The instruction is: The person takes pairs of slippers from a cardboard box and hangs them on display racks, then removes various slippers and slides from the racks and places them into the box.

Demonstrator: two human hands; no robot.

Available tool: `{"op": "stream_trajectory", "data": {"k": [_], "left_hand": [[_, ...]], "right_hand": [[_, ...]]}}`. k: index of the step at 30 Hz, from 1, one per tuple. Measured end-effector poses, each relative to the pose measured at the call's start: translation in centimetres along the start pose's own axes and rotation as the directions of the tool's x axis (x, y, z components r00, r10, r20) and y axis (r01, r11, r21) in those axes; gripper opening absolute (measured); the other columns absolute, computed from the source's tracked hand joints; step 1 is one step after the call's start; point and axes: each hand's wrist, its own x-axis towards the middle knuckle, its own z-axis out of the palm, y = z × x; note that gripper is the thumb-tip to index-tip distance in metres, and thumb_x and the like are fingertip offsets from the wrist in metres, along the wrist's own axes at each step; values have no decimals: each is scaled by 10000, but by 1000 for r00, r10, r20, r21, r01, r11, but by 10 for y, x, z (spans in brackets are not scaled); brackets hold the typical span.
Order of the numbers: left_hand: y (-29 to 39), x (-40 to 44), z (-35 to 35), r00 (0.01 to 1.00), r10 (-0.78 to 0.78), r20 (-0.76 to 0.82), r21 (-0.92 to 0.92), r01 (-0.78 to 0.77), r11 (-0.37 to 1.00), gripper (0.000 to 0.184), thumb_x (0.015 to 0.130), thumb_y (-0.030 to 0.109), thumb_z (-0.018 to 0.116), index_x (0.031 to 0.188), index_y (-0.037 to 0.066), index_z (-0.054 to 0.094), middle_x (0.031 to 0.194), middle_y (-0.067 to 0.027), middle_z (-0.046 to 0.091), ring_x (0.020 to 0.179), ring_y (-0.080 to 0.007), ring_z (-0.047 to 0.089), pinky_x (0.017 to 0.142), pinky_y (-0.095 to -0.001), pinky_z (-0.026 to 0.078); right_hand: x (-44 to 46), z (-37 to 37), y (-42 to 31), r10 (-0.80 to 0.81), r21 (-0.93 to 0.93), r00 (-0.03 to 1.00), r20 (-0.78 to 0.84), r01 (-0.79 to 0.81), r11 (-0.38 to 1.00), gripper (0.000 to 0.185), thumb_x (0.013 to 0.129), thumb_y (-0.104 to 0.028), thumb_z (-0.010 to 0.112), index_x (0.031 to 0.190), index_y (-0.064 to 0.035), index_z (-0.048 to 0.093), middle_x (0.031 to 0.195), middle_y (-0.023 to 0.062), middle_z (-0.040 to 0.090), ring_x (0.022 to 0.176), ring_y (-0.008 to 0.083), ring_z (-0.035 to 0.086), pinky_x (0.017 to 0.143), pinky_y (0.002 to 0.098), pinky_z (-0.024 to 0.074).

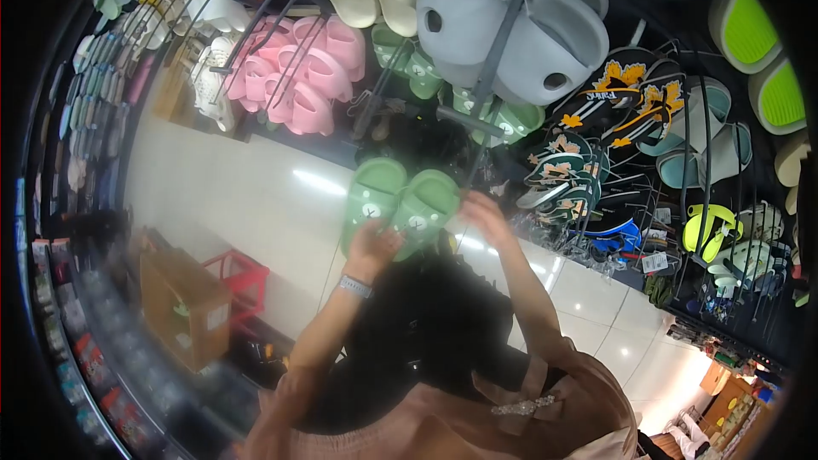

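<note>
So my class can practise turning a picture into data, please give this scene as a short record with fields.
Place: shoe racks above a shiny tiled floor
Left hand: holds green slippers; watch on wrist
Right hand: beside the slippers' right edge; contact unclear
Slipper decoration: pale face design
Hanging nearby: pink slippers, large grey slippers
On floor, left: cardboard box, pinkish-red basket

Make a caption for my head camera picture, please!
Green slippers in the left hand, right hand near, over a shiny floor.
</note>
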Motion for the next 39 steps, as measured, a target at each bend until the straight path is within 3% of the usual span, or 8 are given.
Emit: {"op": "stream_trajectory", "data": {"k": [2,4,8,20,22,25,31,39], "left_hand": [[-6,9,0,1000,-12,-6,41,13,999,173,813,135,493,918,-1,511,842,-134,588,825,-285,558,827,-378,455],[-11,16,-1,999,-36,-18,61,37,997,180,806,136,503,926,1,511,841,-130,575,854,-290,551,824,-373,457],[-22,24,3,995,-99,-10,139,99,985,213,801,140,512,966,6,504,875,-132,564,882,-299,543,832,-369,458],[-47,29,-2,984,-173,-44,355,177,918,349,757,127,572,1076,13,492,1062,-115,528,986,-234,527,936,-390,393],[-54,38,-5,975,-153,161,427,71,901,341,761,132,573,1073,15,500,1067,-113,538,992,-217,532,909,-359,415],[-61,40,16,978,-170,119,234,138,962,321,768,132,570,1061,16,511,1057,-105,550,981,-206,539,868,-326,438],[-58,53,34,979,-138,150,184,109,977,322,777,130,564,1071,11,508,1050,-92,554,972,-197,543,818,-311,457],[-53,88,62,974,-132,183,232,87,969,218,793,141,556,982,44,505,1030,-76,562,968,-180,535,842,-304,434]], "right_hand": [[-17,0,7,54,46,991,124,-61,997,525,810,-159,619,1273,-47,399,1135,98,530,966,181,558,800,289,454],[-33,21,-2,-25,-195,990,136,52,979,565,786,-162,648,1276,-41,393,1153,95,529,1039,192,523,856,299,429],[-37,28,-4,-83,-282,995,-58,63,957,644,717,-179,729,1251,-17,406,1167,81,527,1070,178,502,871,299,412],[-60,-9,18,-342,-418,852,-396,164,893,228,772,-140,672,921,9,585,834,40,609,759,101,536,707,247,432],[-61,-9,5,-275,-311,847,-456,138,940,219,777,-139,669,910,15,588,822,42,617,738,97,541,693,244,437],[-57,-4,-15,-408,-391,798,-443,238,889,227,780,-140,668,916,25,592,813,47,625,727,92,546,683,235,437],[-45,0,-44,-470,-490,775,-423,240,838,232,778,-137,673,925,25,597,817,43,627,725,85,545,675,228,437],[-15,-6,-62,-461,-376,724,-514,293,879,167,788,-109,664,891,4,597,811,24,620,697,71,528,649,225,429]]}}
